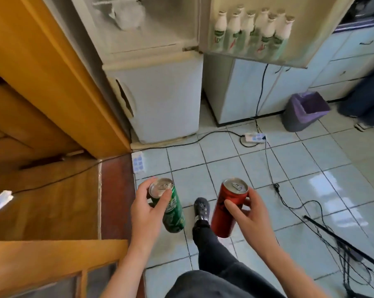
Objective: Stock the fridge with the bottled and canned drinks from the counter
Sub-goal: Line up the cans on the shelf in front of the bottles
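My left hand (146, 211) grips a tall green can (174, 214) near its silver top, tilted over the tiled floor. My right hand (247, 214) grips a tall red can (224, 211) around its middle, also tilted. Ahead stands the white fridge (160, 100) with its upper compartment open. Its open door (293, 59) swings out to the right. Several white bottles (252, 31) with green labels fill the door shelf.
An orange wooden door (59, 78) stands to the left of the fridge. A purple-lined bin (304, 110) sits by pale blue cabinets (341, 65). A power strip (255, 137) and black cables (289, 203) lie on the floor. My foot in a dark clog (201, 208) steps forward.
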The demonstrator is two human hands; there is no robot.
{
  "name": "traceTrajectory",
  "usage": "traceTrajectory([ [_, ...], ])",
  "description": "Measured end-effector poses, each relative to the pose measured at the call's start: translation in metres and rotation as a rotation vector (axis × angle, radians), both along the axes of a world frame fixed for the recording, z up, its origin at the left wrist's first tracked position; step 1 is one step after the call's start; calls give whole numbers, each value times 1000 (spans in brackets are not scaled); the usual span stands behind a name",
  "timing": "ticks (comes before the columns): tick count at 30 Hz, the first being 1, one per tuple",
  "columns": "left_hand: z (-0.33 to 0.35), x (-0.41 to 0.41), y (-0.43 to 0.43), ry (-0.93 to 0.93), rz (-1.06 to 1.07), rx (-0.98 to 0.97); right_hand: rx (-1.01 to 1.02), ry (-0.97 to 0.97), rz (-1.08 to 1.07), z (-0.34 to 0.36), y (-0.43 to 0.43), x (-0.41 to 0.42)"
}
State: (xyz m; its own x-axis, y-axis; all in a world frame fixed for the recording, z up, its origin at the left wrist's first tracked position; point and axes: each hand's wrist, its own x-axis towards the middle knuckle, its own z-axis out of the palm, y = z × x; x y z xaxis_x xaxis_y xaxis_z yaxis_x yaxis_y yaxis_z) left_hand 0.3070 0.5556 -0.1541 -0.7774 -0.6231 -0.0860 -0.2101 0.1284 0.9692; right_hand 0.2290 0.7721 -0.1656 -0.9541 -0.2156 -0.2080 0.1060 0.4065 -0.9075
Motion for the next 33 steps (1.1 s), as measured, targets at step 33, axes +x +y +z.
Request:
traceTrajectory([
  [33,104,-526,-404,243,56,-72,-125,313,178,107,-415,-545],
])
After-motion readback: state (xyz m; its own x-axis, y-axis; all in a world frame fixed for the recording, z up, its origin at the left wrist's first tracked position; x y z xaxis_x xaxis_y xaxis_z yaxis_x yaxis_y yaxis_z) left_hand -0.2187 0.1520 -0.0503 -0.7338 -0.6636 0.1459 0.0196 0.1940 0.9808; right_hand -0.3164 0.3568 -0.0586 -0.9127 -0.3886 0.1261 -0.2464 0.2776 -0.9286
